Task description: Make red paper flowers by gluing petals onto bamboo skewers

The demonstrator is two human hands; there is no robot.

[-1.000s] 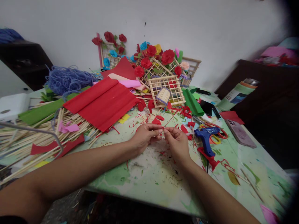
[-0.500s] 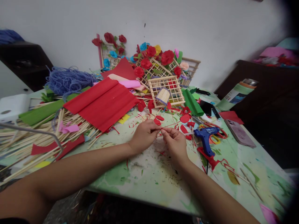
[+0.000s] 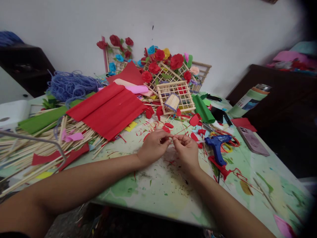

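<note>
Over the table's middle, my left hand and my right hand meet fingertip to fingertip. Both are closed in a pinch on a thin red strand, which slants up to the right past my right fingers. The strand runs toward a red paper petal piece; whether they are joined I cannot tell. Loose red petals lie just beyond my hands. Right of my right hand rests a blue glue gun, its nozzle close to my knuckles.
Red crepe paper covers a heap of wooden sticks on the left. Stick lattices with paper flowers stand at the back. Scissors, a phone and a tilted bottle are on the right.
My fingertips have shifted slightly, and a small gap now shows between my left thumb and finger. The red strand slants more steeply, and the red petal piece at its far end sits higher.
</note>
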